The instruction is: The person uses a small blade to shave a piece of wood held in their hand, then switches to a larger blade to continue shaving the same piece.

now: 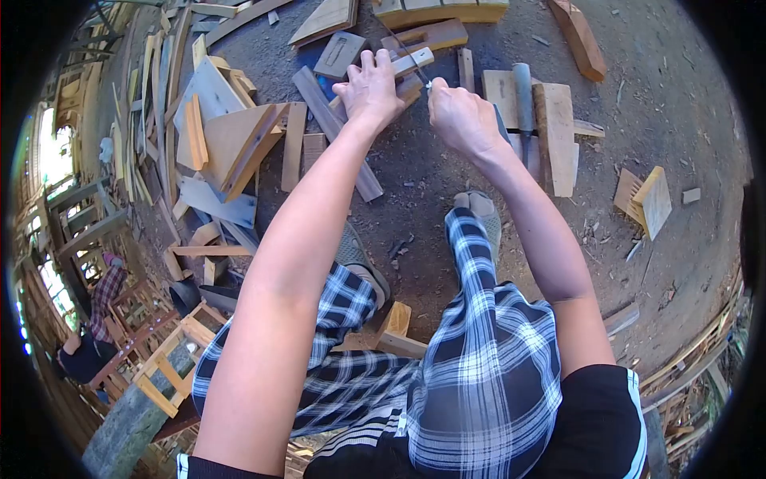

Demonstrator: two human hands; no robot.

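Observation:
My left hand [371, 89] is closed over a short pale wooden strip [416, 60], pressing it down on a wooden block [408, 86]. My right hand [464, 118] is closed round the handle of what looks like a thin-bladed hand saw [421, 70]. The narrow dark blade runs up and left from that fist, crossing the strip just right of my left fingers. Most of the handle is hidden in my grip. A grey rectangular block [341, 54] lies beside my left fingers. Beyond the strip is a wooden piece with a slot [431, 36].
Right of my right hand lie a tool with a grey cylindrical handle [523, 96] and a thick wood block [554, 136]. Wood offcuts [239, 144] pile up on the left. A notched wooden piece [650, 199] sits farther right. Another person [92, 343] is at far left.

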